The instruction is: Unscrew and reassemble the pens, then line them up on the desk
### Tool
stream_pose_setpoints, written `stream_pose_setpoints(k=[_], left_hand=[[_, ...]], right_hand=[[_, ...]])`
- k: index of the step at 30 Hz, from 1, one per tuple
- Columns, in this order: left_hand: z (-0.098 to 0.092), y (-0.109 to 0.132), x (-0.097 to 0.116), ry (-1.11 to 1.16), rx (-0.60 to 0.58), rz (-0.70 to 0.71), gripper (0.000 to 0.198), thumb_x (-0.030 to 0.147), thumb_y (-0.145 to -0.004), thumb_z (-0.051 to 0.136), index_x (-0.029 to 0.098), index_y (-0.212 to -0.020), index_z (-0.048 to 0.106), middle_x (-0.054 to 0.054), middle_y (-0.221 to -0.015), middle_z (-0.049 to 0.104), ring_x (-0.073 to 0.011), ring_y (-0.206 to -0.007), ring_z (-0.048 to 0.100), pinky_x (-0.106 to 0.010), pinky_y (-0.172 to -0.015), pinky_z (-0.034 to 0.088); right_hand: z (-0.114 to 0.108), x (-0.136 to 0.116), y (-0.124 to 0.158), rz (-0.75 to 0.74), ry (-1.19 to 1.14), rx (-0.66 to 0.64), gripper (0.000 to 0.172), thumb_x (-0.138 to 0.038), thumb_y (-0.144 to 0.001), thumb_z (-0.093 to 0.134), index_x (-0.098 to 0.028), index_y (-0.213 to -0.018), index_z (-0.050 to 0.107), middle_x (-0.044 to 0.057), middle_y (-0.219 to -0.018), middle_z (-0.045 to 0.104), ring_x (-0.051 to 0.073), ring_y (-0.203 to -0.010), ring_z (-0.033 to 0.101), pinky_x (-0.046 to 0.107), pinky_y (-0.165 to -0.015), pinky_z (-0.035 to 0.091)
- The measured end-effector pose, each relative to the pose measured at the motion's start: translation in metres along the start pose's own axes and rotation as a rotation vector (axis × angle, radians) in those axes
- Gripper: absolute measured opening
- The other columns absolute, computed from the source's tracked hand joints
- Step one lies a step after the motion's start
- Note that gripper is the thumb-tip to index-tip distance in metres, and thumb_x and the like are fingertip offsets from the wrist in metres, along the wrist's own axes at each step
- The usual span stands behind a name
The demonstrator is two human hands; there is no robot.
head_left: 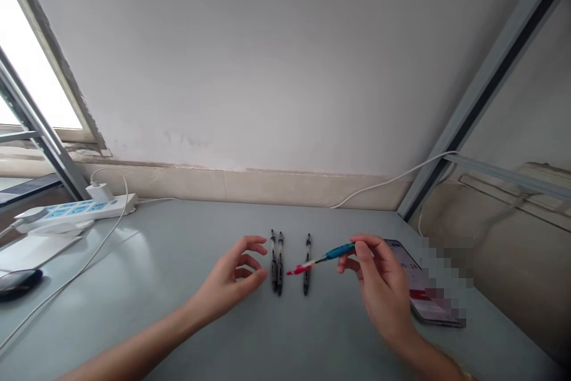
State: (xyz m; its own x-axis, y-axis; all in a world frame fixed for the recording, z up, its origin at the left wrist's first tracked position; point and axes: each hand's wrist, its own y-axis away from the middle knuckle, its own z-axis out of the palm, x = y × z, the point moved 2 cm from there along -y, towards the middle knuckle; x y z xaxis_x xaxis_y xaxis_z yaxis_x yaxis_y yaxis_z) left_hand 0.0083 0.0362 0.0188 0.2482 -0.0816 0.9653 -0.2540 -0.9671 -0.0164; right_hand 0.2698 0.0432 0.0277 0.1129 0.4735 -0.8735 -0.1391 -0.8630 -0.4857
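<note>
My right hand (pixel 383 286) pinches the blue end of a pen (pixel 339 251) between thumb and fingers. This pen is held above the desk, and its pinkish-red end slants down to the left, crossing in front of a single black-and-clear pen (pixel 307 280). My left hand (pixel 243 271) is empty, with its fingers curved and apart. Just right of its fingertips, two more black-and-clear pens (pixel 279 268) lie side by side on the grey desk (pixel 214 333), pointing away from me.
A phone (pixel 430 301), partly pixelated, lies beyond my right hand. At the left are a white power strip (pixel 89 207) with a plugged-in charger, a looping white cable (pixel 107 237) and a dark mouse (pixel 18 283). Metal posts (pixel 430 176) and the wall (pixel 276 72) bound the desk.
</note>
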Motion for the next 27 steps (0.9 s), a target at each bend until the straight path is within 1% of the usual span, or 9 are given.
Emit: stream_pose_setpoints(k=[3, 5, 8, 10, 12, 15, 18, 23, 27], left_hand=[[0.007, 0.009, -0.002, 0.046, -0.071, 0.025, 0.062, 0.029, -0.087, 0.065, 0.036, -0.14, 0.035, -0.007, -0.131, 0.048, -0.0143, -0.081, 0.06, -0.03, -0.073, 0.052], [0.013, 0.015, -0.006, 0.072, -0.109, 0.029, 0.057, 0.032, -0.088, 0.066, 0.035, -0.137, 0.037, -0.004, -0.116, 0.054, -0.011, -0.07, 0.057, -0.026, -0.066, 0.05], [0.019, 0.023, -0.011, 0.058, -0.098, 0.033, 0.022, 0.041, -0.095, 0.057, 0.023, -0.107, 0.056, 0.004, -0.077, 0.053, -0.0083, -0.053, 0.047, -0.021, -0.052, 0.041], [0.02, 0.026, -0.015, 0.049, -0.026, 0.035, 0.03, 0.049, -0.095, 0.053, 0.02, -0.09, 0.057, 0.006, -0.065, 0.047, -0.0089, -0.05, 0.044, -0.021, -0.05, 0.037], [0.019, 0.028, -0.019, 0.061, 0.079, 0.022, 0.038, 0.056, -0.093, 0.053, 0.019, -0.086, 0.057, 0.006, -0.06, 0.046, -0.0103, -0.052, 0.045, -0.021, -0.051, 0.036], [0.018, 0.031, -0.024, 0.088, 0.163, -0.015, 0.046, 0.064, -0.089, 0.053, 0.019, -0.086, 0.056, 0.007, -0.055, 0.045, -0.0109, -0.051, 0.045, -0.022, -0.052, 0.035], [0.022, 0.036, -0.028, 0.142, 0.103, -0.065, 0.048, 0.067, -0.088, 0.053, 0.019, -0.087, 0.054, 0.008, -0.055, 0.044, -0.0095, -0.048, 0.043, -0.021, -0.05, 0.033], [0.029, 0.039, -0.035, 0.266, -0.013, -0.213, 0.048, 0.069, -0.086, 0.055, 0.021, -0.079, 0.048, 0.011, -0.047, 0.042, -0.0058, -0.038, 0.031, -0.019, -0.042, 0.025], [0.03, 0.036, -0.034, 0.361, -0.029, -0.251, 0.049, 0.067, -0.083, 0.06, 0.023, -0.073, 0.042, 0.013, -0.046, 0.041, -0.0031, -0.034, 0.025, -0.018, -0.039, 0.018]], right_hand=[[0.005, 0.001, 0.011, 0.252, -0.118, -0.069, 0.022, -0.042, -0.101, 0.05, -0.024, -0.09, 0.055, -0.001, -0.077, 0.06, 0.021, -0.076, 0.073, 0.034, -0.065, 0.061], [0.009, 0.003, 0.02, 0.396, -0.166, -0.141, 0.027, -0.045, -0.098, 0.055, -0.022, -0.085, 0.055, 0.001, -0.073, 0.065, 0.023, -0.076, 0.075, 0.036, -0.065, 0.062], [0.015, 0.007, 0.031, 0.581, -0.236, -0.268, 0.031, -0.049, -0.096, 0.057, -0.022, -0.081, 0.053, -0.001, -0.067, 0.067, 0.021, -0.073, 0.075, 0.033, -0.068, 0.06], [0.017, 0.01, 0.033, 0.693, -0.279, -0.374, 0.028, -0.049, -0.096, 0.057, -0.023, -0.086, 0.054, -0.003, -0.063, 0.066, 0.018, -0.068, 0.073, 0.029, -0.066, 0.058], [0.018, 0.012, 0.034, 0.773, -0.296, -0.486, 0.032, -0.053, -0.094, 0.056, -0.021, -0.095, 0.059, -0.003, -0.066, 0.067, 0.016, -0.06, 0.071, 0.027, -0.058, 0.055], [0.02, 0.012, 0.036, 0.832, -0.26, -0.651, 0.048, -0.062, -0.086, 0.062, -0.016, -0.101, 0.064, 0.0, -0.069, 0.067, 0.012, -0.044, 0.063, 0.022, -0.043, 0.047], [0.022, 0.012, 0.042, 0.847, -0.182, -0.766, 0.053, -0.065, -0.079, 0.069, -0.013, -0.091, 0.067, -0.002, -0.057, 0.062, 0.006, -0.036, 0.051, 0.016, -0.035, 0.035], [0.022, 0.014, 0.047, 0.784, -0.041, -0.769, 0.057, -0.069, -0.079, 0.065, -0.012, -0.089, 0.072, -0.006, -0.049, 0.051, 0.003, -0.034, 0.035, 0.016, -0.035, 0.025], [0.018, 0.012, 0.048, 0.626, 0.198, -0.716, 0.045, -0.056, -0.081, 0.066, -0.015, -0.097, 0.078, -0.002, -0.059, 0.054, 0.008, -0.042, 0.045, 0.02, -0.041, 0.036]])
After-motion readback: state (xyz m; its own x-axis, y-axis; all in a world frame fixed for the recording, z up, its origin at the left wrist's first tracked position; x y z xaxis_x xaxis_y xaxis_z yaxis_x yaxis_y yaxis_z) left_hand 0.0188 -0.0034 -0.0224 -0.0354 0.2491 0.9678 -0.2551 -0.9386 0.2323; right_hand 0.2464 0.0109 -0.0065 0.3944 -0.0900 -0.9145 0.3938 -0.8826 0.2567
